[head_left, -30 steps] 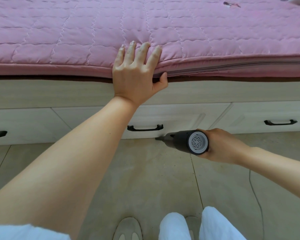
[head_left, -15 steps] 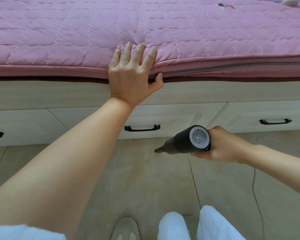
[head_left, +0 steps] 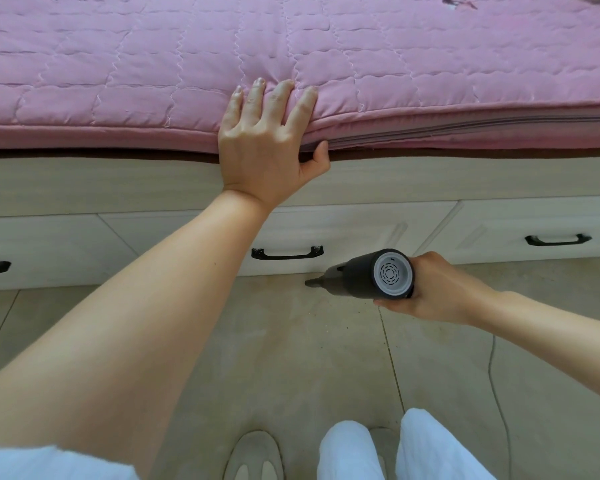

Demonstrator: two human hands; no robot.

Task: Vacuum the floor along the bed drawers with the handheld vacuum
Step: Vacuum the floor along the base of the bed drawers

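The pink mattress (head_left: 361, 57) fills the top, and the left hand (head_left: 267, 147) lies flat-fingered on its edge for support. Below, the drawers (head_left: 361, 233) meet the tiled floor (head_left: 291, 358), where specks remain, so the job seems unfinished. The right hand (head_left: 440, 289) grips the vacuum (head_left: 364, 275), nozzle at the drawer base. A cord (head_left: 492, 375) trails nearby.
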